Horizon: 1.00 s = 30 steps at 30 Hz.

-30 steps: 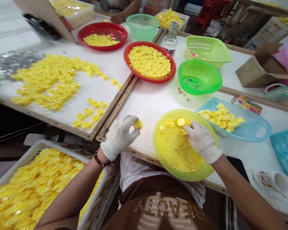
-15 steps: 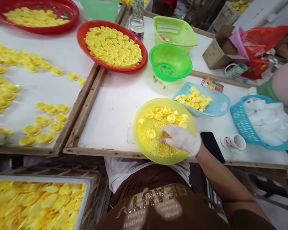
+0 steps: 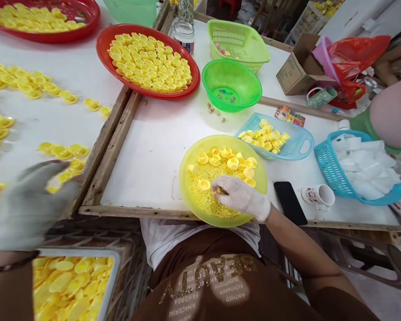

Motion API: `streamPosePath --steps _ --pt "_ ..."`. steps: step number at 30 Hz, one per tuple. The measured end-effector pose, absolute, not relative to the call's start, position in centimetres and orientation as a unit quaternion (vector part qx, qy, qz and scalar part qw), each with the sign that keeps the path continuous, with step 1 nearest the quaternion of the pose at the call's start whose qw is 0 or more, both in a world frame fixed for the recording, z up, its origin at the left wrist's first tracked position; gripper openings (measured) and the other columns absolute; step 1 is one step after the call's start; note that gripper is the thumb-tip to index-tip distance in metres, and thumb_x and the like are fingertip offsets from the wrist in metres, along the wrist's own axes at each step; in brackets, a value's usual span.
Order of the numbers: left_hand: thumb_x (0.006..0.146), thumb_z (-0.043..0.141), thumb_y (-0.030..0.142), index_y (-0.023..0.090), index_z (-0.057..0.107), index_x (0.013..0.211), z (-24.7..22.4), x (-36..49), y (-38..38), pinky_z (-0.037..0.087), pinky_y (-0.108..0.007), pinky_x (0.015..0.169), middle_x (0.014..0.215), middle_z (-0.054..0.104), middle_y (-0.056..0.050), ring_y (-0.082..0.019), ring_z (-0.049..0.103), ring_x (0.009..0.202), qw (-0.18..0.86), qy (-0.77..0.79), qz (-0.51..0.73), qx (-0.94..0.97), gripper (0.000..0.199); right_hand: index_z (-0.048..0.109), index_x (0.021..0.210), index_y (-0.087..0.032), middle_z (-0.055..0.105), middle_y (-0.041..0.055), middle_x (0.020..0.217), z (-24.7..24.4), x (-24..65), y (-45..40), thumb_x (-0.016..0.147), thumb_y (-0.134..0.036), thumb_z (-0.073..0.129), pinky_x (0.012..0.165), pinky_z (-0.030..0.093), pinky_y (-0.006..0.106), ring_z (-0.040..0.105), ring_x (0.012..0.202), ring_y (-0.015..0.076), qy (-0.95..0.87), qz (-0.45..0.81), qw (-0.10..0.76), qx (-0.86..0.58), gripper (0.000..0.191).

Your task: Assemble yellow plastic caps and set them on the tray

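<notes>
- To my eye, the step in hand is gathering small parts: the gloved left hand [image 3: 36,196] is over the yellow cups [image 3: 56,150] on the left surface [image 3: 70,129], its fingers wide apart.
- The gloved right hand [image 3: 240,196] is inside the yellow bowl [image 3: 187,198], low over the yellow grains [image 3: 207,206]; its fingers are curled, but whether they hold grains I cannot tell well.
- Other cups lie on these grains, mostly toward the far rim.
- Lifting one cup would ask the left fingers to narrow gently, I think.
- The right surface [image 3: 147,160] carries a green bowl [image 3: 232,84], a blue tray [image 3: 297,151], a phone [image 3: 290,203] and a mug [image 3: 317,195].
- Below it, at left, a crate [image 3: 115,263] contains yellow pieces.
</notes>
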<state>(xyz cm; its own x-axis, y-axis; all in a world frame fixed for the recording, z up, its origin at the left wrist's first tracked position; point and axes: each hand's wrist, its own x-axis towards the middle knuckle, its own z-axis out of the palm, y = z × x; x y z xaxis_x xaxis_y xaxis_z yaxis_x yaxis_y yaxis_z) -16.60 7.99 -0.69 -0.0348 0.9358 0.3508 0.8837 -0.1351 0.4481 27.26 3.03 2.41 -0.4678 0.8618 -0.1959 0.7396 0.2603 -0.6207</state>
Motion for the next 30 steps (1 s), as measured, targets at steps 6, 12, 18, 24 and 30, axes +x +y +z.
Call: streamPosePath --steps 6,12,18,24,30 --pt "0.095 0.062 0.033 0.019 0.064 0.115 -1.0 -3.9 5.3 0.054 -0.037 0.099 0.122 0.066 -0.006 -0.021 0.066 0.11 0.106 0.52 0.302 0.792 0.025 0.058 0.102 -0.019 0.065 0.0038 0.1 2.8 25.6 4.4 0.089 -0.009 0.059 0.091 0.048 0.033 0.059 0.096 0.0171 -0.8 0.291 0.146 -0.504 0.017" --pt "0.095 0.061 0.029 0.019 0.064 0.115 -0.7 2.4 5.1 0.05 -0.044 0.088 0.116 0.068 -0.008 -0.026 0.065 0.101 0.077 0.42 0.255 0.868 0.023 0.059 0.102 -0.018 0.065 0.0048 0.102 2.5 28.0 2.1 0.091 -0.01 0.057 0.091 0.048 0.034 0.06 0.097 0.0182 -0.799 0.254 0.06 -0.542 0.014" --pt "0.086 0.064 0.021 0.019 0.067 0.092 0.7 6.6 6.2 0.045 -0.05 0.084 0.097 0.069 -0.008 -0.03 0.064 0.093 0.054 0.369 0.111 0.921 0.007 0.06 0.109 -0.018 0.064 0.0079 0.103 1.2 26.9 -0.1 0.097 -0.027 0.055 0.079 0.048 0.034 0.06 0.09 0.021 -0.809 0.232 -0.052 -0.538 0.017" --pt "0.084 0.069 0.029 0.018 0.061 0.101 0.4 6.7 7.0 0.047 -0.044 0.088 0.099 0.071 -0.005 -0.025 0.067 0.091 0.185 0.394 0.2 0.878 0.021 0.059 0.112 -0.017 0.065 0.0082 0.103 1.8 28.2 0.6 0.096 -0.029 0.056 0.083 0.047 0.034 0.061 0.094 0.0216 -0.795 0.23 -0.03 -0.561 0.02" --pt "0.086 0.071 0.039 0.018 0.059 0.088 0.9 7.2 6.2 0.048 -0.033 0.071 0.085 0.067 -0.002 -0.019 0.063 0.075 0.298 0.452 0.23 0.809 0.024 0.055 0.11 -0.018 0.064 0.004 0.093 1.4 26.9 2.0 0.092 -0.036 0.059 0.072 0.044 0.031 0.058 0.079 0.0173 -0.746 0.258 0.151 -0.595 0.026"
